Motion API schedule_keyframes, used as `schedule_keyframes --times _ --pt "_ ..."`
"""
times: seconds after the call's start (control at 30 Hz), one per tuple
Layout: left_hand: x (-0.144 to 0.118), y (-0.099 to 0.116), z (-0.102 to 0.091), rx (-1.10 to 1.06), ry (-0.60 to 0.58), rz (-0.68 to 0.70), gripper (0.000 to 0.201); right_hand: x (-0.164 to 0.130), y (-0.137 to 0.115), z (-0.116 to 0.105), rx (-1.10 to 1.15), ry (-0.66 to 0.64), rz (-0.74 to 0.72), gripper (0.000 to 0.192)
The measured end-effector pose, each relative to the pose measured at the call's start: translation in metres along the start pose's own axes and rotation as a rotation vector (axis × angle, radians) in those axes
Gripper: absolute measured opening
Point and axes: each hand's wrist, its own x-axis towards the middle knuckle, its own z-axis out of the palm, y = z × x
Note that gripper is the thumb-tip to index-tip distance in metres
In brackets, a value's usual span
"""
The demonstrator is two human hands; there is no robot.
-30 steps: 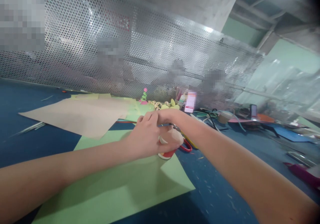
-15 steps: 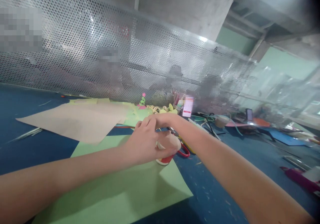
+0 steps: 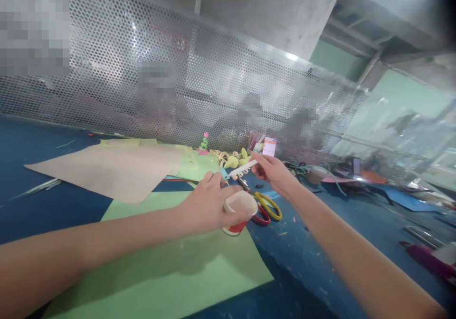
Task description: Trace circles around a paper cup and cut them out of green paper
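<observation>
Paper cup (image 3: 238, 210), red at the bottom, sits on green paper (image 3: 171, 271) mid-desk | left hand (image 3: 210, 205) wraps around it | right hand (image 3: 272, 171) pinches a white strip (image 3: 242, 169) | scissors (image 3: 265, 207) lie beside | cup looks light, squashy: hold sides softly

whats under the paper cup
The paper cup, gripped by the left hand, sits on the edge of a green paper sheet on the blue table. Its base is hidden.

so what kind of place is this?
Probably a shared craft workbench: light green paper sheet on a blue tabletop, yellow-handled scissors, perforated metal divider behind.
</observation>
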Motion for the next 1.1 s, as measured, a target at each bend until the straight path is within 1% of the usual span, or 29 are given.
schedule_keyframes --times 0.1,0.17,0.27,0.37,0.43,0.47,0.53,0.57,0.63,0.67,0.7,0.77,0.83,0.9,0.97,1.0,1.03,1.07,1.1 --pt "0.001 -0.001 0.003 -0.112 -0.03 -0.017 0.057 -0.021 0.012 -0.016 0.119 0.115 0.023 0.047" --pt "0.004 -0.003 0.003 -0.215 -0.023 -0.071 0.058 -0.033 0.022 -0.021 0.2 0.171 0.029 0.046" --pt "0.01 -0.007 0.0 -0.422 0.023 -0.196 0.058 -0.047 0.036 -0.021 0.297 0.238 0.038 0.043" --pt "0.013 -0.011 -0.004 -0.564 0.07 -0.302 0.062 -0.057 0.041 -0.015 0.327 0.245 0.026 0.043" --pt "0.014 -0.011 -0.005 -0.574 0.104 -0.337 0.065 -0.063 0.04 -0.01 0.303 0.209 -0.04 0.039" --pt "0.014 -0.011 -0.005 -0.568 0.114 -0.336 0.065 -0.066 0.038 -0.008 0.274 0.168 -0.091 0.038" --pt "0.015 -0.011 -0.005 -0.556 0.12 -0.315 0.066 -0.074 0.035 -0.003 0.193 0.046 -0.194 0.042" --pt "0.015 -0.011 -0.005 -0.554 0.119 -0.305 0.066 -0.078 0.033 0.0 0.15 -0.023 -0.227 0.048" --pt "0.014 -0.009 -0.006 -0.546 0.118 -0.289 0.068 -0.085 0.032 0.006 0.065 -0.123 -0.228 0.066" --pt "0.014 -0.008 -0.006 -0.543 0.117 -0.277 0.068 -0.088 0.032 0.01 0.026 -0.152 -0.213 0.073" --pt "0.013 -0.007 -0.007 -0.543 0.114 -0.262 0.067 -0.091 0.033 0.013 -0.01 -0.168 -0.199 0.078" --pt "0.011 -0.004 -0.007 -0.569 0.088 -0.217 0.065 -0.094 0.034 0.02 -0.048 -0.163 -0.182 0.079" --pt "0.01 -0.001 -0.008 -0.627 0.044 -0.182 0.07 -0.095 0.034 0.025 -0.019 -0.122 -0.162 0.076" --pt "0.011 -0.001 -0.011 -0.664 0.033 -0.192 0.075 -0.092 0.032 0.025 0.059 -0.049 -0.139 0.072" --pt "0.013 -0.002 -0.018 -0.594 0.045 -0.225 0.069 -0.085 0.032 0.02 0.125 0.072 -0.144 0.071" --pt "0.014 -0.003 -0.022 -0.511 0.019 -0.223 0.063 -0.081 0.032 0.015 0.139 0.147 -0.156 0.072" --pt "0.013 -0.002 -0.026 -0.412 -0.044 -0.199 0.057 -0.076 0.034 0.01 0.141 0.213 -0.168 0.073" --pt "0.011 0.0 -0.03 -0.309 -0.145 -0.151 0.051 -0.072 0.036 0.005 0.143 0.268 -0.176 0.075" --pt "0.006 0.003 -0.033 -0.22 -0.269 -0.089 0.047 -0.067 0.038 0.0 0.149 0.304 -0.181 0.076"
